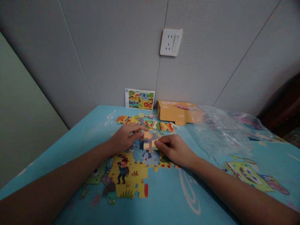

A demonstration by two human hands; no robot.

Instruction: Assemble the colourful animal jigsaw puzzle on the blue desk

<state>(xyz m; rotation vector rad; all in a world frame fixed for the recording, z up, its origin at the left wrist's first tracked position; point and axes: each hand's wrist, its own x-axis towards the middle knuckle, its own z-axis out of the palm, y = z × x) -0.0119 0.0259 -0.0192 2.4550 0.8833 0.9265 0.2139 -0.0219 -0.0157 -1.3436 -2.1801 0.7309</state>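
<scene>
A partly joined jigsaw puzzle [138, 175] lies on the table, showing elephants and a figure with a backpack on yellow ground. At its upper edge, my right hand [174, 148] pinches the right side of a puzzle piece [148, 146] with a tree trunk on it, between thumb and forefinger. My left hand [126, 137] is just left of that piece, its forefinger stretched out and its thumb apart from it, with the other fingers partly hidden. Loose puzzle pieces [166, 126] lie overlapping beyond both hands.
A picture card [140, 99] of the whole scene leans against the wall. Beside it lies an orange box [174, 111] with an open flap, and right of that crumpled clear plastic [220, 131]. The blue cartoon tablecloth [166, 200] covers the table; a socket [171, 42] is above.
</scene>
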